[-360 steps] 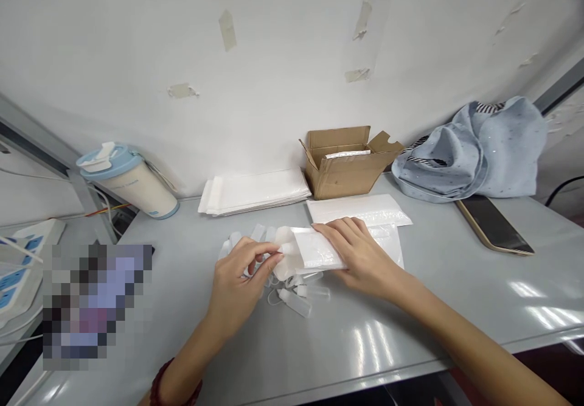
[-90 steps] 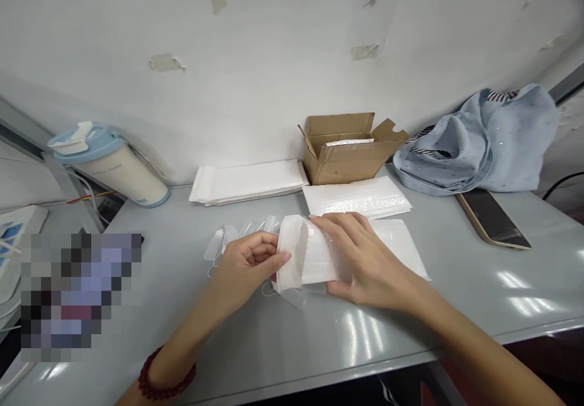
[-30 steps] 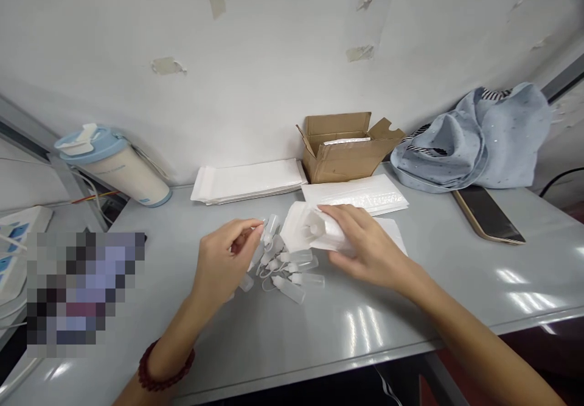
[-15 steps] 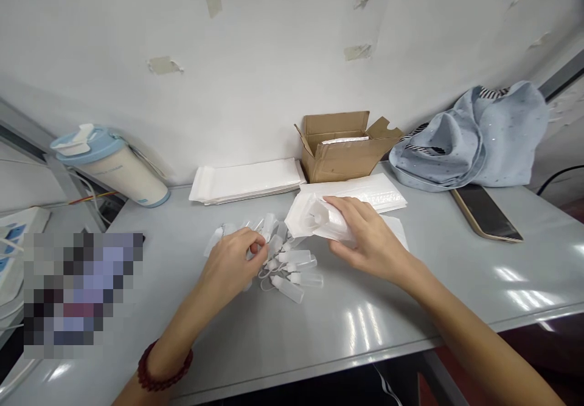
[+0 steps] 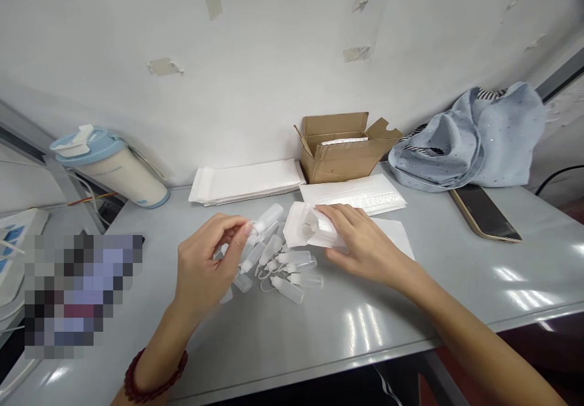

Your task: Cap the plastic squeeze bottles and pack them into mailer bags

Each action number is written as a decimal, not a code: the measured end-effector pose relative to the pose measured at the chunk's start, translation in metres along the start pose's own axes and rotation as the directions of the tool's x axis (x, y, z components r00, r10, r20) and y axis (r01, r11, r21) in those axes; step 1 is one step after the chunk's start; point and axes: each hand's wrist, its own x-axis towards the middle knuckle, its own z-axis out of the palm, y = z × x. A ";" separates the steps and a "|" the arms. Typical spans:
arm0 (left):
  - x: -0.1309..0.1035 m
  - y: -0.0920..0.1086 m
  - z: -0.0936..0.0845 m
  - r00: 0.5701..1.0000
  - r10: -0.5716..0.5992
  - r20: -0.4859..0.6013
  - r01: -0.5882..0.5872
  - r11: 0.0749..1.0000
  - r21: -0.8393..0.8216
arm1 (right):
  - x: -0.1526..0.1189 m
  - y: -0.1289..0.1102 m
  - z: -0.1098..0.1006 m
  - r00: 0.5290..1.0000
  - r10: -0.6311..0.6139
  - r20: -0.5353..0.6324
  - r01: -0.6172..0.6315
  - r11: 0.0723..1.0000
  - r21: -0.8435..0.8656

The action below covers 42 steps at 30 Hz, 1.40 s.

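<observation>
My left hand point(image 5: 212, 260) pinches a small translucent bottle point(image 5: 269, 218) by its capped end, and the bottle's body points up and right. Below and beside it, several similar bottles point(image 5: 288, 289) with white caps and thin loops lie in a loose pile on the grey table. My right hand point(image 5: 360, 241) is wrapped round a white padded envelope point(image 5: 298, 224), whose open mouth faces left toward the held bottle. A small gap separates bottle and envelope. What the envelope holds inside is too unclear to tell.
Behind the hands lie a stack of white envelopes point(image 5: 246, 181), more envelopes point(image 5: 351, 194) and an open cardboard box point(image 5: 342, 162). A tumbler point(image 5: 118, 168) stands at the left. A blue cloth bag point(image 5: 483, 141) and a phone point(image 5: 486, 213) are at the right. A blurred-out patch covers the left side.
My left hand has moved left and turned, lifting a bottle from the pile. My right hand and its envelope have shifted slightly left and down.
</observation>
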 end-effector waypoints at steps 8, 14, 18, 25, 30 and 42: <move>-0.002 -0.002 0.001 0.971 0.188 0.149 -0.183 0.982 -0.048 | 0.001 -0.005 0.001 0.999 -0.028 0.030 0.028 0.999 0.019; -0.003 -0.006 0.009 0.940 0.302 0.161 -0.302 0.953 -0.021 | 0.000 -0.010 0.003 0.995 -0.086 0.049 0.083 0.995 0.056; -0.007 -0.007 0.016 0.933 0.338 0.123 -0.336 0.941 -0.032 | -0.001 -0.015 0.006 0.990 -0.136 0.039 0.133 0.987 0.086; -0.017 0.005 0.026 0.880 0.437 0.186 -0.424 0.899 -0.108 | -0.003 -0.026 0.006 0.981 -0.195 0.007 0.192 0.973 0.128; -0.019 0.018 0.024 0.919 0.303 0.252 -0.283 0.952 -0.113 | -0.004 -0.028 0.005 0.979 -0.204 0.001 0.203 0.971 0.129; -0.004 -0.011 0.006 0.796 -0.095 0.598 0.068 0.995 0.068 | 0.002 0.011 -0.006 0.982 0.080 -0.172 -0.073 0.996 0.048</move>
